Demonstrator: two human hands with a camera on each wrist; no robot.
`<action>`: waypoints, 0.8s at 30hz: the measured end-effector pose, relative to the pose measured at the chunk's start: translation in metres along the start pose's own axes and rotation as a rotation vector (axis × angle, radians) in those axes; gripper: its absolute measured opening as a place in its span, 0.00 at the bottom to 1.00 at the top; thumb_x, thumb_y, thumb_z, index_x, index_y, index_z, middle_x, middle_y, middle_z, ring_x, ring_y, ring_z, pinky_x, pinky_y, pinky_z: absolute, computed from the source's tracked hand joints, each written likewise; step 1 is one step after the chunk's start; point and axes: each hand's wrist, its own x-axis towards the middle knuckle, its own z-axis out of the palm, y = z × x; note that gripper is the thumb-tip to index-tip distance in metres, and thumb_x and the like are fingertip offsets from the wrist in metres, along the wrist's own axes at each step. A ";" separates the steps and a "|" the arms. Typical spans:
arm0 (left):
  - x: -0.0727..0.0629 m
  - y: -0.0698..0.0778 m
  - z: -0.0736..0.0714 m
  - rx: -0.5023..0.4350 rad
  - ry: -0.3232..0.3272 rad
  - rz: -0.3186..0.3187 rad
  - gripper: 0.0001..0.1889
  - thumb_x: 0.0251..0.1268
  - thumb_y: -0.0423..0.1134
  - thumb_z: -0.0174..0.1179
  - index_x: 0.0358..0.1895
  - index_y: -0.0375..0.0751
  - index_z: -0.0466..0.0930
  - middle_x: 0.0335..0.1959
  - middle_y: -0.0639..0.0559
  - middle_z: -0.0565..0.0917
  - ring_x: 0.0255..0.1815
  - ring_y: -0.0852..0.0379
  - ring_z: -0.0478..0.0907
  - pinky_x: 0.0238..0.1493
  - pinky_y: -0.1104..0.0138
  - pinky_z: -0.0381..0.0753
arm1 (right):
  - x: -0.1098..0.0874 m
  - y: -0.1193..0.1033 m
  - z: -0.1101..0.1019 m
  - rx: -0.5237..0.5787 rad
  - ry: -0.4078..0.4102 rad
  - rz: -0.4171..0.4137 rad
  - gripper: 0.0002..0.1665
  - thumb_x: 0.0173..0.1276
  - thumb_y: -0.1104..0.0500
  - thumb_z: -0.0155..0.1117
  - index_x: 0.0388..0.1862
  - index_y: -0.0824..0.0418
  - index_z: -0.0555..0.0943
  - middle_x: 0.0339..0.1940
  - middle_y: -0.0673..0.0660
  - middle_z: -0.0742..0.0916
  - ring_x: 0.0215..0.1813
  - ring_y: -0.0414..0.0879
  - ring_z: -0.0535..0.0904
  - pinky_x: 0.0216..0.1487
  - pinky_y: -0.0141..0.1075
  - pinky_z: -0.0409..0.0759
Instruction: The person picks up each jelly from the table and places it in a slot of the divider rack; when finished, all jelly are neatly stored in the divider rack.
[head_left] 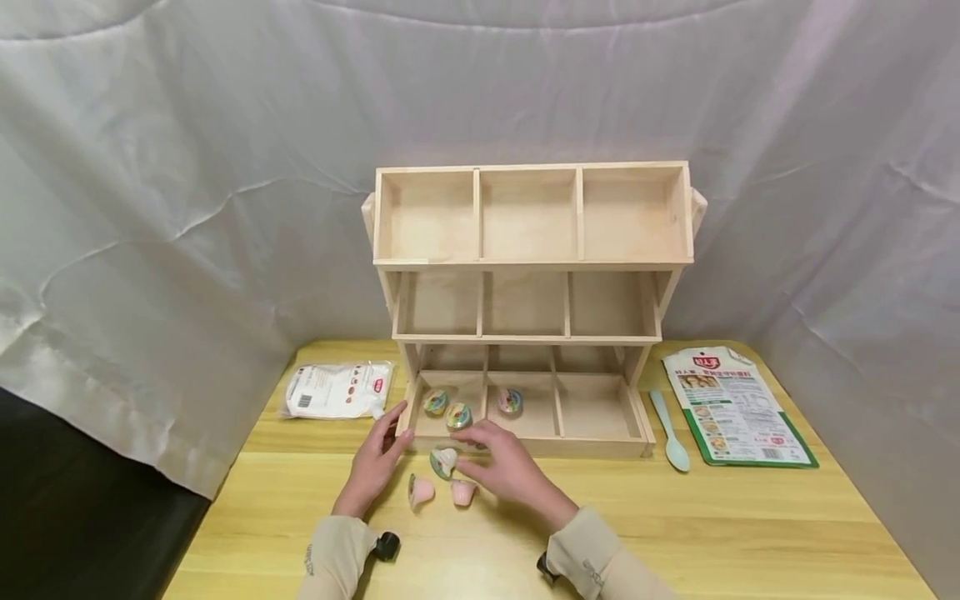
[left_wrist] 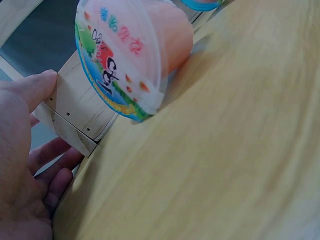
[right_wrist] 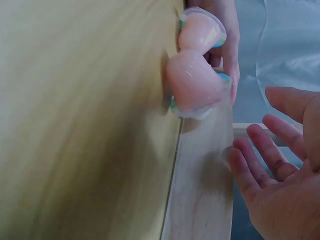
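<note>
My left hand (head_left: 372, 467) grips the front left corner of a stepped wooden organizer (head_left: 525, 450), thumb on one face and fingers around the other. My right hand (head_left: 506, 467) hovers at the bottom tray's front edge; in the right wrist view its fingers are loosely spread, holding nothing. Three small jelly cups lie on the table between the hands: a pale one (head_left: 444, 461), a pink one on its side (head_left: 422, 492) and another pink one (head_left: 463, 493). Two lidded jelly cups (head_left: 435, 402) sit in the tray's left compartment, and one jelly cup (head_left: 510, 402) in the middle one.
A white pouch (head_left: 341, 390) with a spout lies left of the organizer. To the right are a pale green spoon (head_left: 672, 437) and a green-and-white food packet (head_left: 738, 408). The organizer's upper tiers (head_left: 532, 267) rise behind the tray, and grey curtains surround the table.
</note>
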 end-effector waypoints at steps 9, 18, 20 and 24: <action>0.000 0.000 0.001 0.009 0.022 0.044 0.30 0.78 0.49 0.59 0.79 0.54 0.66 0.70 0.43 0.76 0.65 0.46 0.78 0.61 0.61 0.78 | -0.007 0.004 0.004 0.021 -0.064 0.000 0.26 0.68 0.58 0.73 0.65 0.56 0.83 0.58 0.56 0.86 0.58 0.56 0.83 0.62 0.48 0.82; 0.001 0.001 0.001 -0.002 0.005 -0.003 0.30 0.78 0.51 0.59 0.79 0.57 0.65 0.72 0.45 0.74 0.67 0.46 0.77 0.66 0.54 0.76 | -0.012 0.008 0.012 -0.025 -0.118 -0.002 0.23 0.68 0.56 0.74 0.62 0.56 0.85 0.55 0.54 0.87 0.57 0.51 0.82 0.62 0.46 0.80; 0.000 0.003 0.001 0.010 0.005 0.005 0.30 0.79 0.50 0.59 0.80 0.55 0.65 0.72 0.44 0.74 0.67 0.46 0.77 0.65 0.55 0.76 | -0.013 0.010 0.012 -0.036 -0.127 0.008 0.24 0.67 0.56 0.75 0.62 0.55 0.85 0.53 0.54 0.86 0.56 0.50 0.82 0.61 0.45 0.80; -0.005 0.023 0.000 -0.001 0.010 -0.001 0.30 0.79 0.44 0.59 0.80 0.47 0.65 0.72 0.39 0.74 0.67 0.41 0.76 0.65 0.52 0.76 | -0.014 0.013 0.013 -0.056 -0.133 0.008 0.26 0.65 0.56 0.76 0.62 0.54 0.85 0.52 0.53 0.86 0.54 0.48 0.81 0.60 0.44 0.80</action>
